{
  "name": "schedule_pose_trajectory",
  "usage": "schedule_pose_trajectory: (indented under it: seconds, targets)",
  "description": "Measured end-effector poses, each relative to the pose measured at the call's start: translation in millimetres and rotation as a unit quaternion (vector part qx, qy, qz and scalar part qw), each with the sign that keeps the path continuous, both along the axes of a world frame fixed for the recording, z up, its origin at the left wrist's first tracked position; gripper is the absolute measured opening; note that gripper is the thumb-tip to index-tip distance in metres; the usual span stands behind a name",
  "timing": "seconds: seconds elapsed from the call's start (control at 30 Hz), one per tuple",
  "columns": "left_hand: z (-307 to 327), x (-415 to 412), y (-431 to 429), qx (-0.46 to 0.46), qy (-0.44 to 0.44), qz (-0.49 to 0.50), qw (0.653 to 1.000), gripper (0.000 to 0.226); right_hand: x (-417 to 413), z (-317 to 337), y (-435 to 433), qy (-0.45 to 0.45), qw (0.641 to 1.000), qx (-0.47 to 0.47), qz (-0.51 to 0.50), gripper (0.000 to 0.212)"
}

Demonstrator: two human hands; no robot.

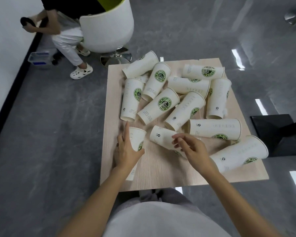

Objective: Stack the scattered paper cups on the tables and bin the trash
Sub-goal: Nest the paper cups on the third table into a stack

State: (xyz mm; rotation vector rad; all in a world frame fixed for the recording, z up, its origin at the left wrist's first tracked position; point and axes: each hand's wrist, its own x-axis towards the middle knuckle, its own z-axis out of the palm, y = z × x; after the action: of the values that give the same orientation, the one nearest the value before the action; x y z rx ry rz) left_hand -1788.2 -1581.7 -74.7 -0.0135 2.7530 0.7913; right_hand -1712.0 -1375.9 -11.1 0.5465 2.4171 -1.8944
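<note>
Several white paper cups with green logos lie scattered on their sides on a light wooden table. My left hand grips one paper cup near the table's front left, with the thumb on its right side and the fingers along its left. My right hand hovers with loosely curled fingers over a lying cup at the front middle and holds nothing. Another lying cup sits at the front right corner, and the main heap fills the table's middle and back.
A white swivel chair stands beyond the table's far left corner. Beside it is another person's leg, with a clear plastic box on the grey floor. A black base sits right of the table.
</note>
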Motion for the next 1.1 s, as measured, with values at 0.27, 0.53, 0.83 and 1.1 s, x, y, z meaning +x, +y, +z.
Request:
schedule_pose_trajectory:
  seconds: [0.27, 0.53, 0.83, 1.1]
  targets:
    - [-5.0, 7.6, 3.1, -0.015, 0.044, -0.01, 0.999, 0.11, -1.8, 11.5, 39.4, 0.035, 0.996, 0.057, -0.064, 0.023]
    - [-3.0, 9.4, 7.9, -0.045, 0.04, -0.016, 0.998, 0.108, 19.1, -7.3, 60.7, -0.036, 0.978, 0.169, -0.113, 0.025]
    - [2.5, 5.4, 4.6, -0.059, -0.007, -0.019, 0.998, 0.121, 13.0, -24.8, 34.5, -0.087, 0.988, 0.112, -0.061, 0.039]
    - [2.6, 1.9, -16.0, -0.025, 0.001, -0.051, 0.998, 0.124, 12.0, -37.2, 31.7, -0.069, 0.99, -0.081, -0.093, 0.037]
